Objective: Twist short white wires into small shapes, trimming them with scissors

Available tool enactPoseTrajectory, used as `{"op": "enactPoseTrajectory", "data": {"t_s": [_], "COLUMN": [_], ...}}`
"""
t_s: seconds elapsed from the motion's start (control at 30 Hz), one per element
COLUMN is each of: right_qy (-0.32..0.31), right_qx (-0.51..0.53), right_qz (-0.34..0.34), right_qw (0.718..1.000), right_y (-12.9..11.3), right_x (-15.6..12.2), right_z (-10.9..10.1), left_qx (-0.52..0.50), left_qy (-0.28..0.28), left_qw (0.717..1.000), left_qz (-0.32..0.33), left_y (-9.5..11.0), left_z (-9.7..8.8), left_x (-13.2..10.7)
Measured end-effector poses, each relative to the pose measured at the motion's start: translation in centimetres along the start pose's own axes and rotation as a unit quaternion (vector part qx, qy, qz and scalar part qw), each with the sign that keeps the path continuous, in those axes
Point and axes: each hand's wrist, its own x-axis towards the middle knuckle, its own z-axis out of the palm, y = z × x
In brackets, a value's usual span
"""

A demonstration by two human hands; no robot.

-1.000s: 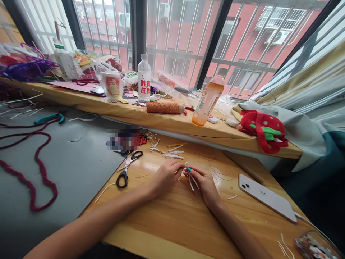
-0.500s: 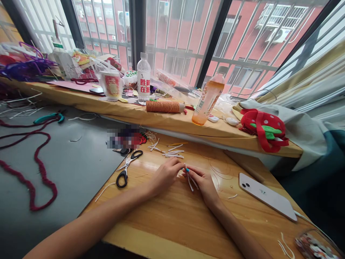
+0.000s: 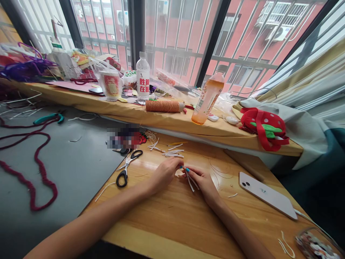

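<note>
My right hand (image 3: 198, 178) pinches a small bundle of white cord pieces (image 3: 191, 182), whose loose ends hang down toward me. Close against it, my left hand (image 3: 168, 171) has its fingertips pressed together at the top of the bundle; exactly what they grip is too small to see. Just beyond the hands, several short white cord pieces (image 3: 174, 155) lie on the wooden table (image 3: 151, 223). Scissors with black handles (image 3: 122, 178) rest left of my left hand, their blades apart. A short white scrap (image 3: 232, 196) lies right of my right wrist.
A white phone (image 3: 266, 194) with a cable lies at the right. Behind the table, the sill holds an orange thread spool (image 3: 164, 106), a water bottle (image 3: 143, 81), a bottle of orange drink (image 3: 208, 97) and a red pouch (image 3: 262, 126). Dark red yarn (image 3: 40, 169) trails across the grey surface.
My left fingertips have shifted slightly at the top of the bundle, and the white tip that stuck up there shows less. My right hand keeps its pinch nearly in place.
</note>
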Motion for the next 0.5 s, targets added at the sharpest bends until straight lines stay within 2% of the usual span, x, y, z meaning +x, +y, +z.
{"op": "enactPoseTrajectory", "data": {"t_s": [0.33, 0.5], "right_qy": [0.01, 0.019], "right_qx": [-0.019, 0.017], "right_qz": [-0.015, -0.002], "right_qw": [1.0, 1.0], "right_y": [0.24, 0.08], "right_x": [0.17, 0.08], "right_z": [-0.22, 0.01], "left_qx": [-0.039, -0.109], "left_qy": [-0.034, -0.018], "left_qw": [0.998, 0.991], "left_qz": [-0.034, -0.082], "left_y": [0.21, 0.67], "left_z": [0.07, -0.11], "left_x": [0.12, 0.43]}}
